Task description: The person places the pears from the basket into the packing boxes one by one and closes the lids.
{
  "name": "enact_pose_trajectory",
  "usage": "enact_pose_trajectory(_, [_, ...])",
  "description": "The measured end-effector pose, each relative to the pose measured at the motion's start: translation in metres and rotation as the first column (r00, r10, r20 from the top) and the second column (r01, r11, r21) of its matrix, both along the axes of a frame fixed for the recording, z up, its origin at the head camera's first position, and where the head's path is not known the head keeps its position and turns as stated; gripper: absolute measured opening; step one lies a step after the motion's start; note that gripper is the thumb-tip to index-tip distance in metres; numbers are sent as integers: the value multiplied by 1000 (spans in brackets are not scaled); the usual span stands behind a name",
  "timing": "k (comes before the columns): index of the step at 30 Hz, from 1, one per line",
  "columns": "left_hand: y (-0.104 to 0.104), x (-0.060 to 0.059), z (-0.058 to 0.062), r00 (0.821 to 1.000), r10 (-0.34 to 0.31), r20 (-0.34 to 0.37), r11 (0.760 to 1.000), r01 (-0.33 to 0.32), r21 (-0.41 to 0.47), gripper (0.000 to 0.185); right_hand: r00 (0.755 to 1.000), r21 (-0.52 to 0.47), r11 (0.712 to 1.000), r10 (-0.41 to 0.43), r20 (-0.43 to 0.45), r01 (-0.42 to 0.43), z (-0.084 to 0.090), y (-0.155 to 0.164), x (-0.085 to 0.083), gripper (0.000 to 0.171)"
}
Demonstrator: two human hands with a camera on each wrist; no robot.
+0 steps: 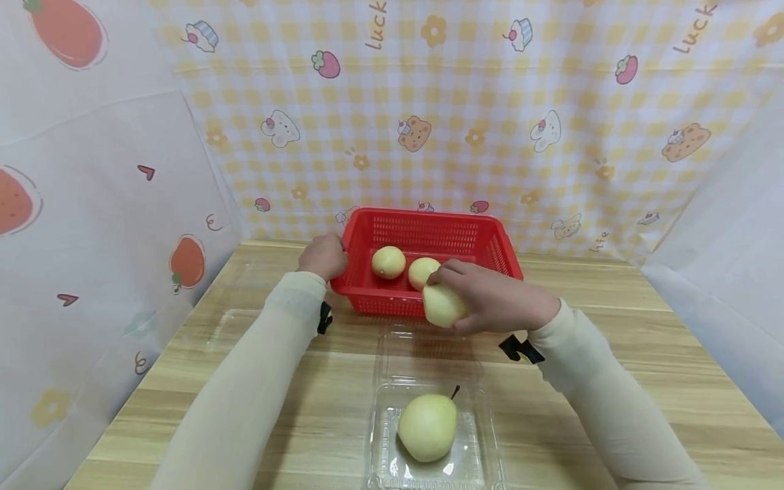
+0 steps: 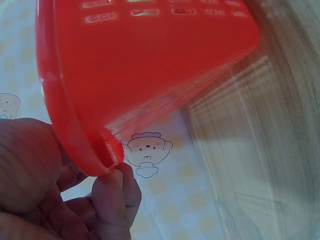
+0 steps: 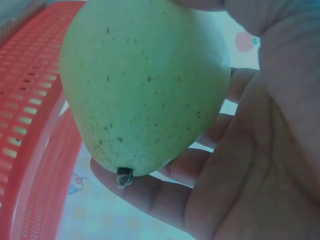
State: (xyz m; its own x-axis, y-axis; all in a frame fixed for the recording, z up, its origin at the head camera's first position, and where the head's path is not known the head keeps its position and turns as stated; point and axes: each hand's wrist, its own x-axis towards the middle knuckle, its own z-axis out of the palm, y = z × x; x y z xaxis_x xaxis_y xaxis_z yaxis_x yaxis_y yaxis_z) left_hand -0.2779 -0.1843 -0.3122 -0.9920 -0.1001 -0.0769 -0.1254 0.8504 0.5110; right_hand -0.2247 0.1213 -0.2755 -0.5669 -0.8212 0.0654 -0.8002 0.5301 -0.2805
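My left hand (image 1: 324,256) grips the left rim of a red plastic basket (image 1: 392,303); in the left wrist view its fingers (image 2: 109,200) curl at the rim's corner. A yellow-green pear (image 1: 442,305) is held in my right hand (image 1: 490,294), over the basket's near wall. The right wrist view shows this pear (image 3: 145,85) close up, speckled, with a short stem stub, thumb and fingers around it. Inside the basket sit two more pears, one on the left (image 1: 388,263) and one nearer the middle (image 1: 422,272), partly hidden by my right hand.
In front of the basket, an opened clear plastic box (image 1: 380,435) holds one pear (image 1: 428,427) with a dark stem. Other clear plastic containers (image 1: 229,327) lie at the table's left. A patterned cloth (image 1: 465,102) hangs behind the wooden table (image 1: 582,320).
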Motion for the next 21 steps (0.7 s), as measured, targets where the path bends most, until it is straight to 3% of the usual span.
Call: enact_pose_trajectory(21, [1,2,1,1000,4,-10,1000,-3,7,15,999,24,999,42,-27,-41,-8,-11,17,60])
